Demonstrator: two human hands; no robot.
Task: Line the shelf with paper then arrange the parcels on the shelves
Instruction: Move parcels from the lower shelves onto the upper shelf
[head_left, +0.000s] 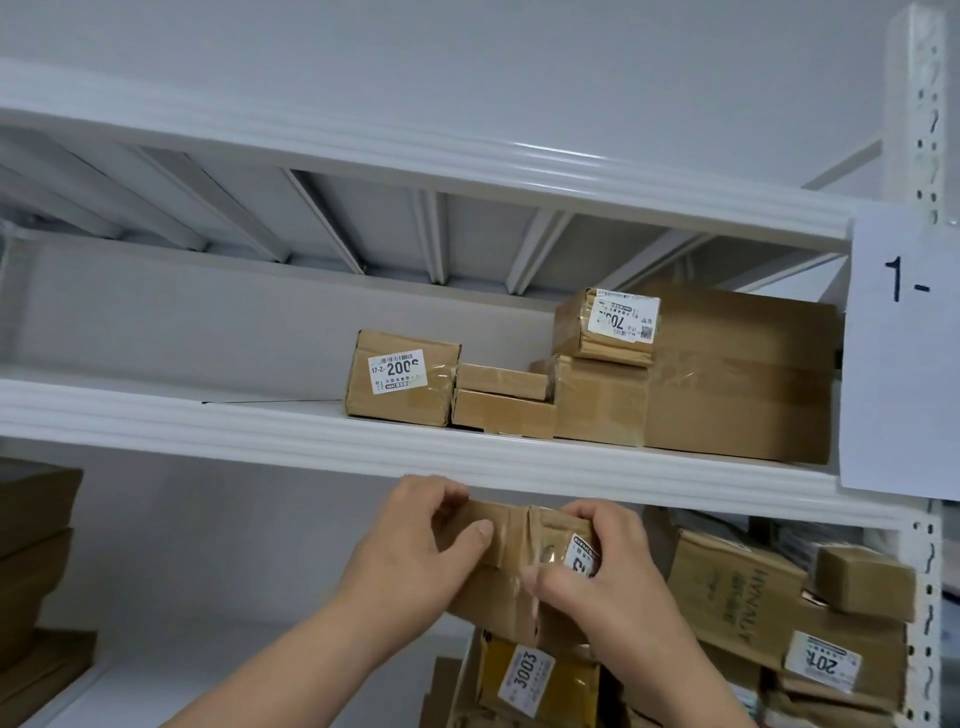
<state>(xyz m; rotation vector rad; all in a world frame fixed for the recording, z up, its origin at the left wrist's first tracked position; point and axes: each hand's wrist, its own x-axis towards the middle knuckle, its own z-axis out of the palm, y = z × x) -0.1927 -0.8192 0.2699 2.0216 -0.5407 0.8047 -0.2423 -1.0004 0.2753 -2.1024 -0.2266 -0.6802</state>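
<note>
So both hands are wrapped around one taped parcel (511, 566), left hand (410, 545) on its left end, right hand (597, 577) on the labelled right end. Its long axis runs left-right, just under the front edge of the middle shelf (208, 415). The free spot is up and left of the 200-label box (402, 376), so I'd guess the left hand leads.

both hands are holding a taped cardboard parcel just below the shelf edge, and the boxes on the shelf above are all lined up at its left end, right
Not quite. The head view shows the left hand and right hand gripping the taped parcel just below the shelf edge, but the boxes above sit toward the shelf's right end, not its left.
</note>
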